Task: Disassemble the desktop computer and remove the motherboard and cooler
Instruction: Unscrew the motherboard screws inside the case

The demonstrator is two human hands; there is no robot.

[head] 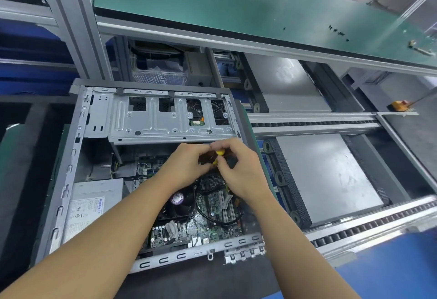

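Observation:
An open grey desktop case (71,156) lies on its side in front of me. Inside it sits the green motherboard (212,204) with a black cooler fan (177,206) and a black cable looping over it. A silver power supply (94,201) fills the near-left corner, and a metal drive cage (165,119) spans the far side. Both hands meet just below the cage. My left hand (186,166) and my right hand (238,168) pinch a small yellow connector (218,154) on dark cables between their fingertips. Much of the connector is hidden by fingers.
A green shelf (236,3) on aluminium posts runs overhead behind the case, with several small black screws (338,32) on it. A roller conveyor with grey steel plates (326,175) lies to the right. Black foam (21,156) lies to the left.

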